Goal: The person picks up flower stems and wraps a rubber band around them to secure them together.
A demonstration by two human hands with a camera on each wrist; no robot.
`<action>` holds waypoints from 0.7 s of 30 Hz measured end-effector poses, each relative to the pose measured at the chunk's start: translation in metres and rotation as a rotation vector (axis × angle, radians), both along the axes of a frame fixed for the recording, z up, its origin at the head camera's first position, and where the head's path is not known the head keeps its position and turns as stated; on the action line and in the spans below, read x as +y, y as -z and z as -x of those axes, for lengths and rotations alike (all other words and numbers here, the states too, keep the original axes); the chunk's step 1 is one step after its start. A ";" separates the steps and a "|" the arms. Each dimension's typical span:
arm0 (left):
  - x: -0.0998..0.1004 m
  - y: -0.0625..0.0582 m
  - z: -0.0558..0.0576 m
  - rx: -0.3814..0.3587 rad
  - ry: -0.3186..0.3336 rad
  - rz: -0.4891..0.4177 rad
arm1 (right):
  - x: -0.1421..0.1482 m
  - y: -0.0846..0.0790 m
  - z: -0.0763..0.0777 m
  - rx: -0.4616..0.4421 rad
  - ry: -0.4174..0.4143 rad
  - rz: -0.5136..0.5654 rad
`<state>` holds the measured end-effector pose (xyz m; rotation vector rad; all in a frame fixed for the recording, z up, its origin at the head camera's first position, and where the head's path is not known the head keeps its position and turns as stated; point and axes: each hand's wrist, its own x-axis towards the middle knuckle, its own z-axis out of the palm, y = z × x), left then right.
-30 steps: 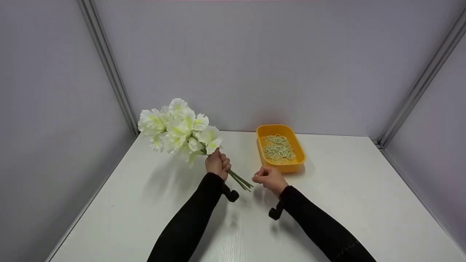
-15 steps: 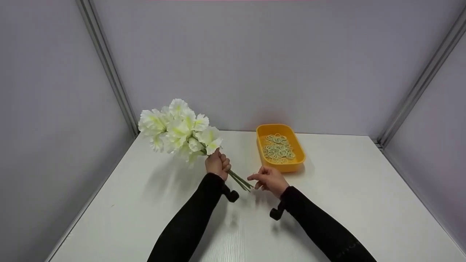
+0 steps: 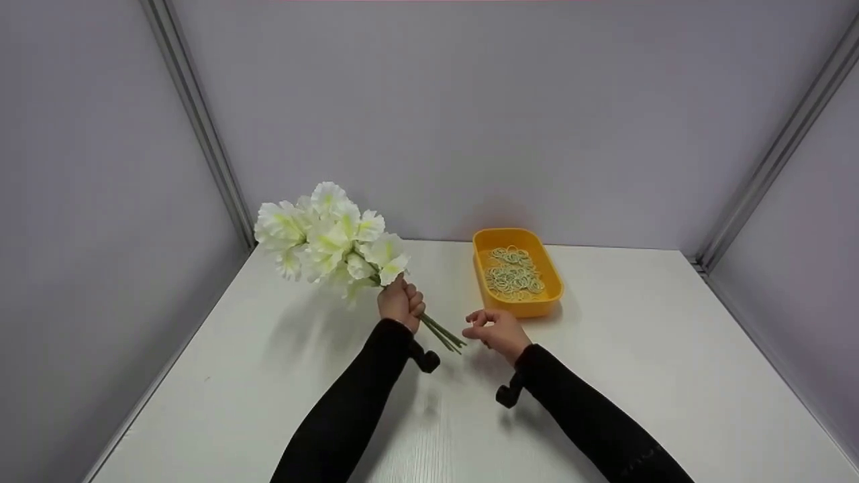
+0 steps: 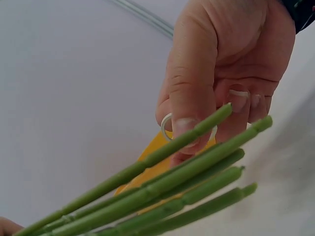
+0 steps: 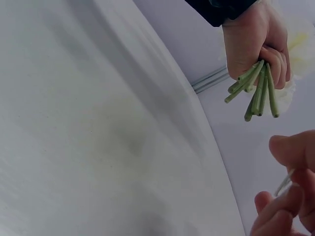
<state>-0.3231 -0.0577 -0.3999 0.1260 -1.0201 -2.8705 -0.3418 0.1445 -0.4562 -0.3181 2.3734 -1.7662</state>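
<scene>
Firmly, the person's left hand point(image 3: 400, 305) gripped a bundle of slender green stems point(image 4: 172, 178), fingers curled round them, with their cut ends fanning out past the fist toward the right. Near those ends, the right hand point(image 3: 498, 333) pinched a thin, pale, round band point(image 4: 164, 128) between thumb and bent fingers; part of the loop was hidden, so how it sat on them could not be told. In the right wrist view, the band was apart from the stems.

On the other side of the left fist, large ruffled white flowers with yellow-green centres point(image 3: 329, 235) leaned up and to the left. Just beyond the right hand, an orange-yellow rectangular tray with rounded corners point(image 3: 527, 309) held a loose heap of pale green rings point(image 3: 515, 278). It stood on a white table point(image 3: 268, 402), near the plain grey back wall point(image 3: 470, 121). Black sleeves point(image 3: 345, 409) covered both forearms.
</scene>
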 end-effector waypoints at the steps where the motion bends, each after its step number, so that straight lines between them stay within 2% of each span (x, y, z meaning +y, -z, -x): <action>1: 0.000 0.000 0.000 0.006 0.001 -0.002 | 0.000 0.000 0.000 0.011 -0.001 -0.008; 8: -0.001 0.002 0.001 0.008 0.010 -0.001 | 0.000 0.004 0.000 0.030 -0.031 -0.038; 14: -0.001 0.002 0.001 -0.034 -0.003 -0.001 | 0.000 0.002 -0.001 -0.037 -0.096 0.055; 21: 0.001 0.001 0.000 -0.015 -0.012 0.006 | 0.001 0.003 -0.001 -0.068 -0.154 0.110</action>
